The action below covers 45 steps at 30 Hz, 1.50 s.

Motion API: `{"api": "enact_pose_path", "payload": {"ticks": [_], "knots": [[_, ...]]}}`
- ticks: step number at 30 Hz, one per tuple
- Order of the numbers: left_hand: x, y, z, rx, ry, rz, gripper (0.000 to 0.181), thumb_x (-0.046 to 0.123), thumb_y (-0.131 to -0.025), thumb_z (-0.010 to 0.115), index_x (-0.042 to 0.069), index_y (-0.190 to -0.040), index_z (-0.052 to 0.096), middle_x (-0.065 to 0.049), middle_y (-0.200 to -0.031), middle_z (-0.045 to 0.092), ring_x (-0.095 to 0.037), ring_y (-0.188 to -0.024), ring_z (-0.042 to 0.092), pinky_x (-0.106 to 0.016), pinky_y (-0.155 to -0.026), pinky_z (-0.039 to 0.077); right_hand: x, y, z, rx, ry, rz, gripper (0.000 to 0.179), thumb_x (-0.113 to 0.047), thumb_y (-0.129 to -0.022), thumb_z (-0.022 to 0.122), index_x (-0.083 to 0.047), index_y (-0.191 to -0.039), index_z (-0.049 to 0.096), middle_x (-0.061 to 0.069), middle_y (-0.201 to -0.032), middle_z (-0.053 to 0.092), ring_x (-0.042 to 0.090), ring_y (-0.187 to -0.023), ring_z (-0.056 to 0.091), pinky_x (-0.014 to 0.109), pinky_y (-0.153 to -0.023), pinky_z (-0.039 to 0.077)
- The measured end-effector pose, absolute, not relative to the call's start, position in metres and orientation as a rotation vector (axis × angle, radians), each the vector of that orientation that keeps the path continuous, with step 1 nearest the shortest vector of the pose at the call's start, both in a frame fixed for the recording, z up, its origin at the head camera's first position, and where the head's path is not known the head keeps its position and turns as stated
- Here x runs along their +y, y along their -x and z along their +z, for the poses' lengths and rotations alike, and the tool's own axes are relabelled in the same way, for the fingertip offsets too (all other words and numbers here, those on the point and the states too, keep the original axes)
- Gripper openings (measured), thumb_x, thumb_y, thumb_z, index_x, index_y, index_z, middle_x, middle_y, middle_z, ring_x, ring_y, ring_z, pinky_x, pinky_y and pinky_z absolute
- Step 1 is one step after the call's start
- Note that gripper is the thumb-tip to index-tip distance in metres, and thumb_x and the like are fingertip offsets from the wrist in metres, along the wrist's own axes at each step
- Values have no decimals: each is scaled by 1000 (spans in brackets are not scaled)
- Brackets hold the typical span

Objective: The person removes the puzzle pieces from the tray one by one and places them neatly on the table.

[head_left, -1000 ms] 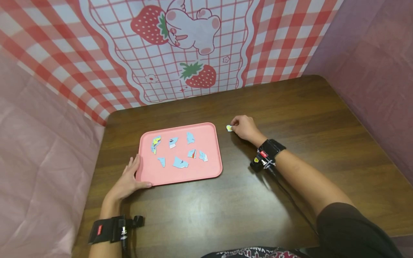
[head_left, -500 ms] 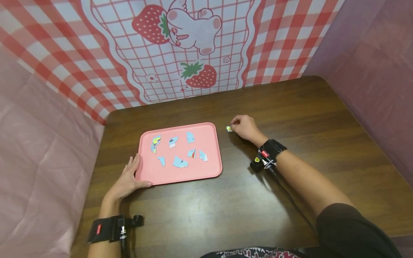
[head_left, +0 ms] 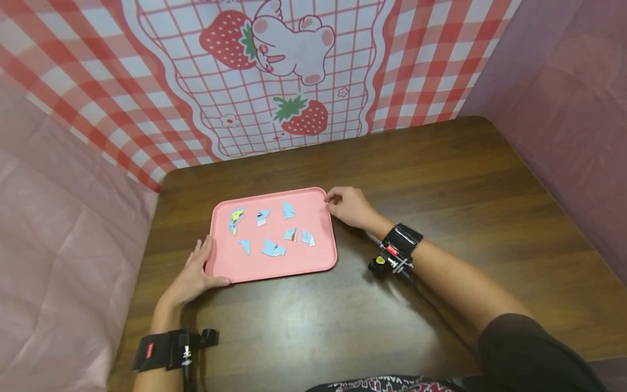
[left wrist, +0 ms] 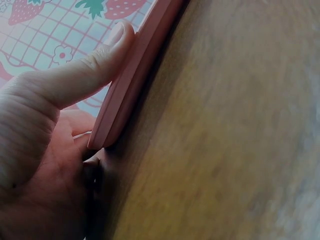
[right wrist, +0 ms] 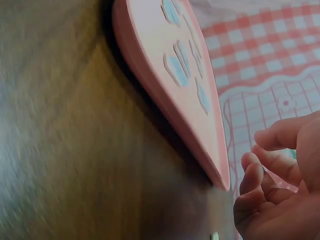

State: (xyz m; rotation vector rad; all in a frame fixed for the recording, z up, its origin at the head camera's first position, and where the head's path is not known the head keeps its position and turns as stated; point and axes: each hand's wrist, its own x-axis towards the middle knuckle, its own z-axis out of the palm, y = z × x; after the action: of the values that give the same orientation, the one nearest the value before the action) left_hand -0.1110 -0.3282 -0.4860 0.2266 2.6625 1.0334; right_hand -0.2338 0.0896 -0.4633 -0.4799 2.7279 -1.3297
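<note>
the left hand (head_left: 193,276) rests straight, spread fingers and thumb around one corner of the pink, rounded-rectangular tray (head_left: 303,262), where seven flat, jagged, light-blue printed pieces (head_left: 274,248) lie apart; the right hand (head_left: 350,207), loosely curled around nothing, hovers by the far right corner above the brown wood-grain table (head_left: 431,179).

Brown wood-grain table (head_left: 450,182) is gleaming near; red-and-white-checked strawberry-print cloth (head_left: 294,103) is hanging far
Pale-pink fabric (head_left: 59,245) is draping left, mauve-pink fabric (head_left: 563,120) right.
</note>
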Motion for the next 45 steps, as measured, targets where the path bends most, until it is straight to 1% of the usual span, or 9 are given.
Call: {"api": "enact_pose_path", "payload": {"ticks": [10,13,19,25,29,34,37,41,45], "knots": [[-326,111,-484,2646,-222,1039,124,36,-76,88,-3,-159,5,-26,-166,1,-44,-151,-10,-64,-118,-4,67,216,-466,2675,613,-1270,15,-6,-84,68,-2,-97,74,3,-80,68,15,-76,62,28,-69,51],[-326,110,-484,2643,-219,1041,125,36,-76,88,-3,-159,4,-25,-166,1,-43,-151,-11,-64,-117,-4,58,211,-468,2732,675,-1156,14,-8,-84,70,-4,-96,75,1,-79,70,14,-74,64,27,-69,52],[-327,108,-484,2641,-211,1044,125,35,-76,89,-3,-159,4,-25,-166,0,-43,-151,-12,-64,-117,-4,42,201,-469,2787,773,-920,17,-15,-86,74,-4,-99,78,3,-84,70,16,-80,64,31,-73,53],[-327,109,-483,2652,-218,1025,125,36,-76,89,-4,-159,5,-26,-165,1,-43,-151,-11,-63,-118,-4,33,195,-471,2855,780,-752,12,-20,-83,77,-9,-83,75,1,-72,61,19,-71,57,36,-65,49],[-327,110,-483,2652,-230,1028,124,37,-76,88,-5,-159,5,-27,-165,1,-44,-151,-10,-64,-118,-4,30,192,-471,2877,757,-690,16,-25,-81,80,-10,-81,74,2,-75,62,20,-72,58,40,-67,51],[-327,109,-483,2662,-232,1020,124,36,-76,89,-5,-158,6,-28,-165,2,-45,-151,-10,-64,-118,-3,27,187,-471,2880,761,-637,17,-21,-82,78,-10,-74,68,3,-73,58,22,-69,55,42,-65,49],[-326,109,-482,2663,-223,1017,124,36,-76,89,-5,-159,6,-27,-165,2,-45,-151,-10,-64,-118,-3,27,186,-471,2887,748,-622,14,-19,-82,77,-11,-75,67,2,-74,58,22,-70,56,42,-65,50],[-326,109,-482,2655,-210,1018,125,38,-76,88,-4,-159,5,-27,-165,1,-44,-151,-10,-64,-118,-3,27,186,-472,2880,718,-633,8,-19,-80,78,-13,-83,73,2,-80,62,23,-77,62,44,-68,53],[-325,109,-482,2653,-206,1022,125,37,-76,88,-4,-159,5,-28,-165,1,-44,-151,-10,-64,-118,-4,28,187,-471,2847,696,-710,11,-19,-79,80,-14,-87,74,0,-83,64,21,-81,63,43,-73,53]]}}
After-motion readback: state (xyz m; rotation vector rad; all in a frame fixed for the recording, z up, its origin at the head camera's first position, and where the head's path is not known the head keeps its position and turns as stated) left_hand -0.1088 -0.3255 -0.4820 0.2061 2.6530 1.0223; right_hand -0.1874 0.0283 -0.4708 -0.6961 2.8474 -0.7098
